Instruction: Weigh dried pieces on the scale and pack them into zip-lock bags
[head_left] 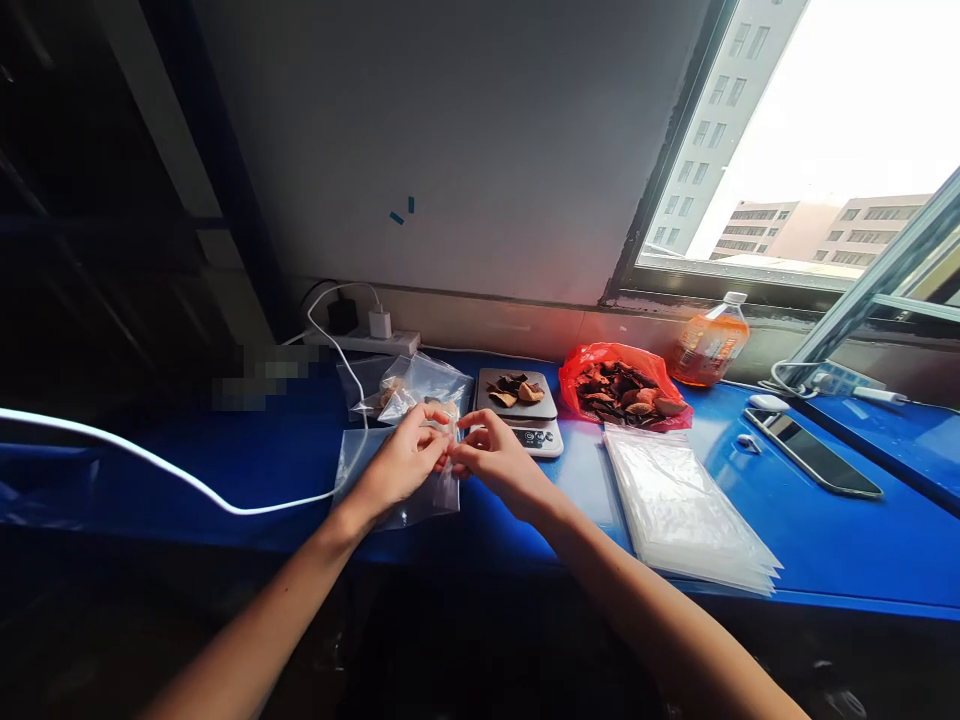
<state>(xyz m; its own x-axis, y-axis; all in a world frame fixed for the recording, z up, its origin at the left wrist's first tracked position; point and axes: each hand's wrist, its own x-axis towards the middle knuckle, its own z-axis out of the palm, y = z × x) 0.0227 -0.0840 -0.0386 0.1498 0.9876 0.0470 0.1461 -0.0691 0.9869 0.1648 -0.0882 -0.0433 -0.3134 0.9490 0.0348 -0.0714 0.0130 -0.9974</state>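
Note:
My left hand (409, 458) and my right hand (496, 455) meet in front of me, fingers closed at the edge of a clear plastic bag (416, 505) on the blue table. Just behind them are clear bags (442, 372), with brownish pieces inside at least one. Right of these stands a digital kitchen scale (553, 440), bearing a few dried brown slices (516, 388). An open red plastic bag (574, 385) full of similar dark dried slices sits beside the scale. My fingers hide part of the bag's edge.
A stack of flat clear bags (686, 510) lies on the right of the blue table (840, 550). Beyond it are a phone (817, 452), a white earbud case (769, 403) and an orange drink bottle (709, 345). A white cable (247, 510) crosses the left side from a power strip (382, 343).

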